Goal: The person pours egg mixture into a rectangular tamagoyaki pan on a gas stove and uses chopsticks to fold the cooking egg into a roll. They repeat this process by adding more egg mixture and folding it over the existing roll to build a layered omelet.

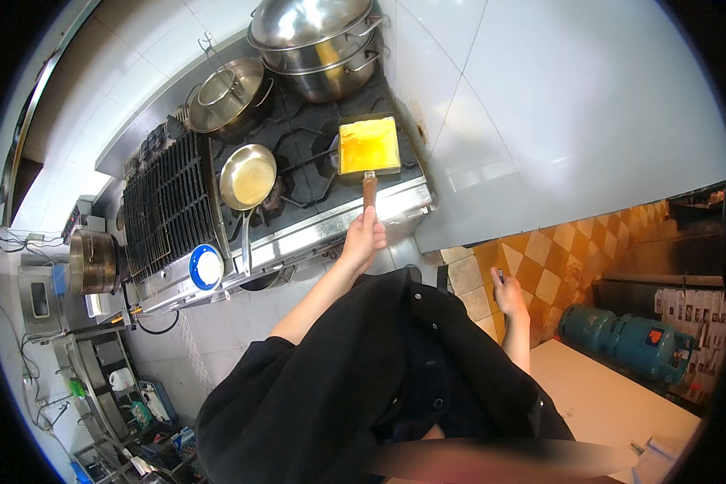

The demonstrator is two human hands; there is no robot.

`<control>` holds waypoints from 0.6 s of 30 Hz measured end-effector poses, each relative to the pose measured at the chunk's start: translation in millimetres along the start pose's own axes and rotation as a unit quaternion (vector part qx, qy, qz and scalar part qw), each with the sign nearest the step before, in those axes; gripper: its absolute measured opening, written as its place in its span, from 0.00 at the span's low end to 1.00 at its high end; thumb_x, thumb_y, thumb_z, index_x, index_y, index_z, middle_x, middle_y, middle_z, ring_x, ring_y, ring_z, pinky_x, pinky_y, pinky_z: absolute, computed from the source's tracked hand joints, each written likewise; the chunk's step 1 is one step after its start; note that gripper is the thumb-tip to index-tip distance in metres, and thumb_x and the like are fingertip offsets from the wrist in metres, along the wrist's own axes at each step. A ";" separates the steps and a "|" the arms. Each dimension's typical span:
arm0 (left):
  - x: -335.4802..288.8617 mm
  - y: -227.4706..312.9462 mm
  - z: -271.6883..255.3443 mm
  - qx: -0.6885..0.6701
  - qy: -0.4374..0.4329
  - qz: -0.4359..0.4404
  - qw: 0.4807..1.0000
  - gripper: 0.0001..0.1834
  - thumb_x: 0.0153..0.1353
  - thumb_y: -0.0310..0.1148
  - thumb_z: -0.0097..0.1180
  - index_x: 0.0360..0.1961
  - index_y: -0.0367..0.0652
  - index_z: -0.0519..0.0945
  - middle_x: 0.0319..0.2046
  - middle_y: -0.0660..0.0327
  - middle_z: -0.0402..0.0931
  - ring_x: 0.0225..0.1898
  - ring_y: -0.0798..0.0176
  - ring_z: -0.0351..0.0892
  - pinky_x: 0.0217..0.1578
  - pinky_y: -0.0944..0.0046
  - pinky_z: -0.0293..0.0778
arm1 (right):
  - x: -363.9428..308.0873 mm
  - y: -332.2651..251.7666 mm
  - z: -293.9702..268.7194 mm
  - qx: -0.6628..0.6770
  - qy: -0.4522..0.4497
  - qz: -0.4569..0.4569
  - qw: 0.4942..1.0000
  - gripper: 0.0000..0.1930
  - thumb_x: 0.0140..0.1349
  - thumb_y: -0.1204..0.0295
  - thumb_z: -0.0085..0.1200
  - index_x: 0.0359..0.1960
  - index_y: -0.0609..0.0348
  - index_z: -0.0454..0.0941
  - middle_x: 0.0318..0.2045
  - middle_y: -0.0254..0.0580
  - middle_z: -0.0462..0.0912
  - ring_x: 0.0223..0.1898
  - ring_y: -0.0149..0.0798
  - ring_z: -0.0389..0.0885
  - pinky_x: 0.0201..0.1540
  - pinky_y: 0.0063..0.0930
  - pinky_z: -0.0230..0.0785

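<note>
My left hand (366, 235) is closed round the wooden handle (369, 192) of a square omelette pan (340, 172), which sits over a front burner. A yellow layer of what looks like egg (369, 145) covers the pan's bottom, paler along the far edge. Out to the right, away from the stove, my right hand (510, 297) is closed round a thin dark thing; only a short end shows, too small to name. Left of the square pan, a round steel frying pan (230, 173) with something pale inside rests on the stove, its handle toward me.
Behind stand a large lidded steamer pot (319, 56) and a wide pot (260, 74) with strainers. Left are a black grill grate (168, 214), a blue-rimmed bowl (194, 270) on the stove's front edge and a tall pot (93, 262). Green gas cylinders (621, 339) lie at right.
</note>
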State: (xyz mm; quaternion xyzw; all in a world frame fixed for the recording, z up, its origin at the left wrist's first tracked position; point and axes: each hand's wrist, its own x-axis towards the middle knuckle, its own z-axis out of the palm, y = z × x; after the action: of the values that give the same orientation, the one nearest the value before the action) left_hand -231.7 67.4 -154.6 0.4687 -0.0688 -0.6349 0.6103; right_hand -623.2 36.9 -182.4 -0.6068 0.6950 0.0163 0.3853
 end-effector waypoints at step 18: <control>42.0 -25.1 -21.6 -0.095 -0.053 -0.014 0.994 0.18 0.73 0.52 0.47 0.36 0.49 0.66 0.19 0.74 0.54 0.17 0.78 0.50 0.17 0.75 0.49 | 8.1 29.9 -1.7 0.008 0.016 -0.049 0.999 0.31 0.73 0.49 0.46 0.18 0.62 0.70 0.12 0.39 0.72 0.15 0.36 0.72 0.22 0.34 0.65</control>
State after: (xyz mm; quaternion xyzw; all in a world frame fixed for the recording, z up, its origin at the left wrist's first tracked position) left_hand -227.1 48.8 -204.5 0.3754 -0.0337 -0.6709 0.6386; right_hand -649.4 37.2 -199.0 -0.6373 0.6707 -0.0175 0.3791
